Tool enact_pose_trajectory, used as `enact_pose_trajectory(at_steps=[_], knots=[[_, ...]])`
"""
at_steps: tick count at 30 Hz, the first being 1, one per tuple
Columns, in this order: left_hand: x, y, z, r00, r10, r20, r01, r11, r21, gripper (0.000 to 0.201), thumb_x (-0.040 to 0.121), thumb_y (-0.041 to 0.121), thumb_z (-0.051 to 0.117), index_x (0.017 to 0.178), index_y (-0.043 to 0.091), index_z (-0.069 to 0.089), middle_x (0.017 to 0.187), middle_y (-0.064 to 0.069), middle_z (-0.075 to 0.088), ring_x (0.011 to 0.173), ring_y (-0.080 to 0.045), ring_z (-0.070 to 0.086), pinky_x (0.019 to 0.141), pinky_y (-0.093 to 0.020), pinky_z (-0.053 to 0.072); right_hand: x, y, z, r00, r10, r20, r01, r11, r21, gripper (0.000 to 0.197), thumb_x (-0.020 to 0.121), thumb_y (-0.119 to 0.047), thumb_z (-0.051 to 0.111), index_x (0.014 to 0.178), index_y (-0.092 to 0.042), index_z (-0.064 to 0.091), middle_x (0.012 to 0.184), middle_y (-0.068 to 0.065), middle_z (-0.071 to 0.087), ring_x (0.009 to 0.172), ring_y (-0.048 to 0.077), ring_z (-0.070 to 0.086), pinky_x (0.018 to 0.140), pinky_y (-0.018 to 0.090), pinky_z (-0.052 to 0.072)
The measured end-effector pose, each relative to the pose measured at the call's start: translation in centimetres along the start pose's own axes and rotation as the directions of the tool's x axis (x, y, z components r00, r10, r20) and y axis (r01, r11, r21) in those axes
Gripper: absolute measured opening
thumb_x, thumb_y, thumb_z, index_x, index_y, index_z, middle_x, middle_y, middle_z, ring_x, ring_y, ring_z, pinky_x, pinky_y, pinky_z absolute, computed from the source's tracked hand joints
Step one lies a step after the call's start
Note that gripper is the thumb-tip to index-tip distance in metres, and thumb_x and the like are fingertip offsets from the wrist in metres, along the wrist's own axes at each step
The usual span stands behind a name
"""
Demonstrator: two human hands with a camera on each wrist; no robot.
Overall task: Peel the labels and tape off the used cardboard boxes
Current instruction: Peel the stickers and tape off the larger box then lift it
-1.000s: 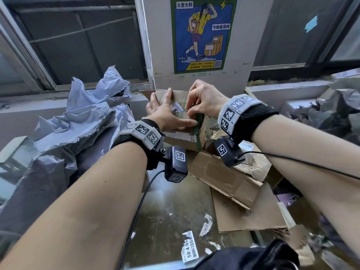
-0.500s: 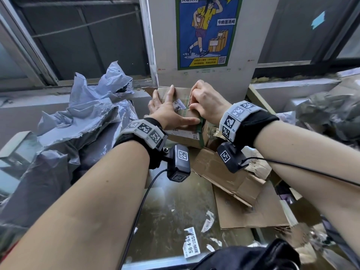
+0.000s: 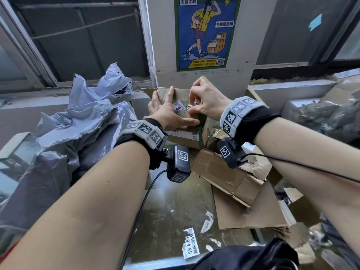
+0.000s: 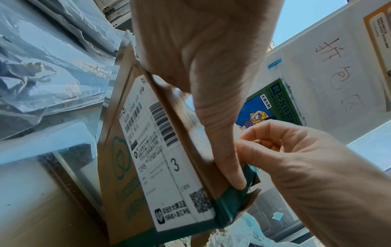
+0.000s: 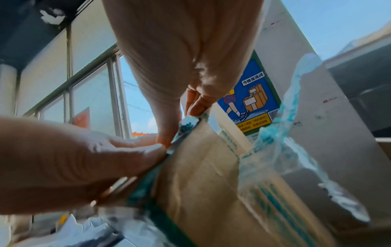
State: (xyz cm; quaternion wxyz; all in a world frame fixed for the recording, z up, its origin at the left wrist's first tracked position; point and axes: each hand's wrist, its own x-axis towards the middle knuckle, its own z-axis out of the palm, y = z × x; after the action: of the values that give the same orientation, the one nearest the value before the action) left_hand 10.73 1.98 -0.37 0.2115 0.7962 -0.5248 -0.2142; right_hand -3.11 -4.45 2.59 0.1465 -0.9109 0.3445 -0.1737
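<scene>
A small cardboard box stands against the white pillar, with a white shipping label on its near face and green tape along its right edge. A torn label scrap sticks to its top. My left hand lies flat on the top with straight fingers, its thumb pressing along the taped edge. My right hand is over the top right edge. Its thumb and forefinger pinch a lifted strip of tape. More loose clear tape hangs off the far side.
Crumpled grey plastic mailers pile up at the left. Flattened cardboard lies right of the box. Peeled label scraps dot the glossy tabletop. A dark bag sits at the near edge, grey bags at the right.
My right hand has shifted up from the box's right edge and now pinches a raised bit of tape. The left hand keeps pressing on the top.
</scene>
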Motion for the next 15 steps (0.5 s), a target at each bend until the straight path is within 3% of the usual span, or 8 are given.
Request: enact_pose_trajectory(at_steps=[5,9,15], knots=[[0.04,-0.25,0.03,1.0,-0.007,0.002,0.007,1.0,-0.012,0.129,0.054,0.067,0.079,0.147,0.049,-0.008,0.157,-0.001,-0.025,0.145,-0.028,-0.016,0.117,-0.058,0.007,0.05,-0.12,0.01,0.997,-0.048,-0.063,0.05,0.998,0.037,0.023,0.078,-0.013,0.075,0.084,-0.014,0.053,0.11,0.007,0.039,0.088,0.016,0.043,0.077,0.024,0.039],[0.11,-0.18,0.0,1.0,-0.012,0.003,0.012,1.0,-0.017,0.129,0.054,0.066,0.08,0.147,0.049,-0.007,0.157,0.0,-0.025,0.145,-0.028,-0.016,0.117,-0.057,0.006,-0.4,-0.17,0.07,0.989,-0.123,-0.08,0.117,0.99,-0.077,0.019,0.081,-0.011,0.072,0.089,-0.006,0.057,0.115,0.01,0.041,0.093,0.016,0.043,0.081,0.026,0.043],[0.1,-0.02,-0.08,1.0,-0.016,0.002,0.016,1.0,-0.019,0.128,0.056,0.065,0.08,0.148,0.048,-0.007,0.157,0.0,-0.025,0.145,-0.028,-0.016,0.118,-0.054,0.006,-0.58,-0.02,0.07,0.983,-0.165,-0.081,0.15,0.974,-0.171,0.013,0.085,-0.015,0.069,0.082,-0.003,0.063,0.115,0.011,0.048,0.101,0.021,0.048,0.084,0.029,0.044]])
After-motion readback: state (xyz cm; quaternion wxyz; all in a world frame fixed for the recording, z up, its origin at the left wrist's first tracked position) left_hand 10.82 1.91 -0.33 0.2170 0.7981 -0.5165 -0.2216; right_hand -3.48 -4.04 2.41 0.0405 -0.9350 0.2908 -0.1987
